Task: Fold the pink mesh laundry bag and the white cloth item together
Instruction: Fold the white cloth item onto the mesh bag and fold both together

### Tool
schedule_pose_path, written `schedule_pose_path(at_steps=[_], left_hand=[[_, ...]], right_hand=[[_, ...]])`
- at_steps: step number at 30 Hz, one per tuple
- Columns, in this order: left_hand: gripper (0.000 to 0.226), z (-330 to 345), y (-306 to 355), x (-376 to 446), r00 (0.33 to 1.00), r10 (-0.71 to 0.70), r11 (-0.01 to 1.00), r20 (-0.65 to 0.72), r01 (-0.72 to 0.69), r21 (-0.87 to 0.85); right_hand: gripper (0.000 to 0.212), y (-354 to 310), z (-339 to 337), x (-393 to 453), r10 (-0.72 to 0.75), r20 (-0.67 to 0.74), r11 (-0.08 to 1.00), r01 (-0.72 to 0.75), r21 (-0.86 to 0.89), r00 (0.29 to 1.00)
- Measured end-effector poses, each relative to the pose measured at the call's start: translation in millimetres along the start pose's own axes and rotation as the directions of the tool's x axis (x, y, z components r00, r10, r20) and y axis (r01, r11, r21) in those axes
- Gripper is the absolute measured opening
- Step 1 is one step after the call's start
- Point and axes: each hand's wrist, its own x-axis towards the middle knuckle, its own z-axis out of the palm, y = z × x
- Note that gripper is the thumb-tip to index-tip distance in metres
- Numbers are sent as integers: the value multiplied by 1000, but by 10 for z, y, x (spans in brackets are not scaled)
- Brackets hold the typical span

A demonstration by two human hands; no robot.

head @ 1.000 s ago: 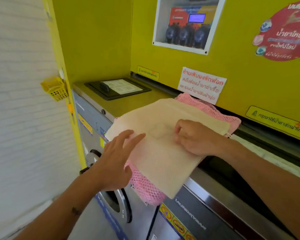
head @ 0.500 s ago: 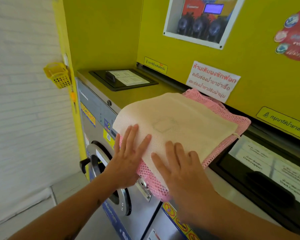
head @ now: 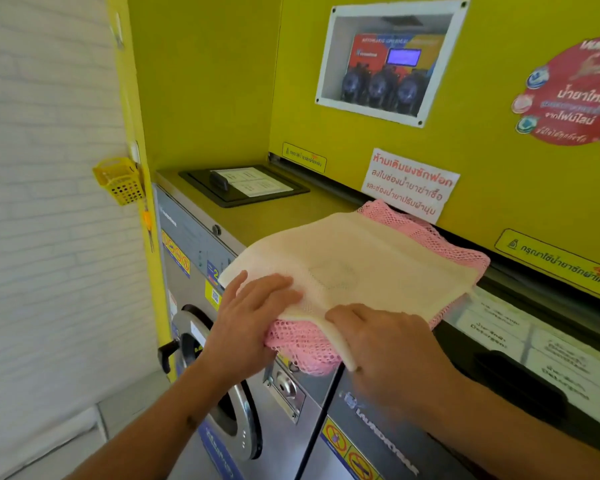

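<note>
White cloth item lies flat on top of the pink mesh laundry bag, both stacked on the olive counter formed by the washer tops, against the yellow back panel. Pink mesh shows along the far edge under the white warning sign, at the right corner, and at the near edge, where the stack overhangs the counter front above the washer door. Left hand: fingers together, laid over the near-left corner of the white cloth, palm and thumb side against the pink mesh below; grip around the overhanging edge looks closed on both layers, though the underside is hidden. Right hand: fingers curled over the near edge of the white cloth, closed on it where it drapes down over the pink mesh; fingertips mostly out of sight under the fabric. The two hands sit close beside each other, not touching. White cloth has a faint square patch near its centre. Left of the stack, a black recessed tray with a paper label sits in the counter, well apart. A small yellow basket hangs on the wall edge at left.
</note>
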Motion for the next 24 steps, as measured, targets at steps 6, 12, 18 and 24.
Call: schedule_pose_path(at_steps=[6, 12, 18, 24], left_hand=[[49, -505, 571, 236, 945, 139, 987, 297, -157, 40], [61, -864, 1363, 538, 900, 138, 988, 414, -94, -125], [60, -1185, 1635, 1116, 876, 131, 987, 464, -72, -143], [58, -863, 1483, 1991, 879, 51, 985, 474, -123, 123]], right_hand=[[30, 574, -133, -467, 5, -38, 881, 14, 473, 999], [37, 1147, -387, -1095, 59, -54, 704, -3, 710, 997], [37, 1507, -648, -1187, 153, -182, 562, 66, 824, 971], [57, 1816, -570, -564, 379, -241, 557, -12, 831, 894]])
